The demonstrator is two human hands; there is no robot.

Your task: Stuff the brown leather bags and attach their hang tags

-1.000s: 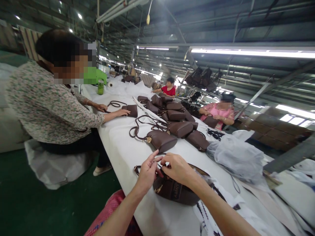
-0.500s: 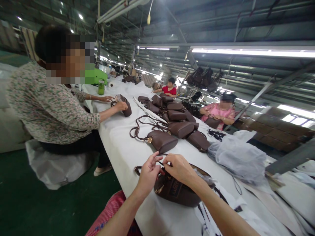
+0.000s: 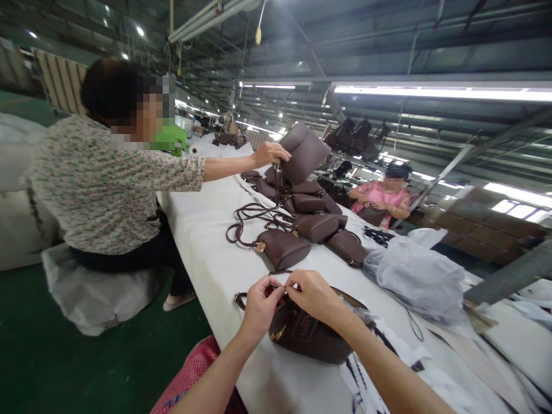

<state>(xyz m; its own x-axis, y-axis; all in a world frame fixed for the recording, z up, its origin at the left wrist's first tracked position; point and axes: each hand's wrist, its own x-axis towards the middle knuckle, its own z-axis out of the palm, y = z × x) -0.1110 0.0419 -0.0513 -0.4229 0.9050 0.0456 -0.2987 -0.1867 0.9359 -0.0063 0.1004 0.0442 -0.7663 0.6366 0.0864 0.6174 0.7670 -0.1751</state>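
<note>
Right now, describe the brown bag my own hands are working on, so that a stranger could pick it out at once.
Start at the long white table and come to its near end, closest to the camera. There a brown bag lies flat under the left hand and right hand, which pinch something at its top. Unlike the other bags, heaped farther up the table, it lies alone and shows a lettered patch.

We have a dark brown handbag (image 3: 308,336) lying on its side just under our two hands, its rounded body of smooth leather facing up. A stitched patch with embossed lettering sits on the upper face, directly below our right hand (image 3: 313,296). A gold metal fitting shows on the side beneath our left hand (image 3: 259,305). A thin dark strap (image 3: 280,272) arcs up from the bag to our fingertips, where both hands pinch it between thumb and forefinger, and a strap end curls out left of our left wrist.
</note>
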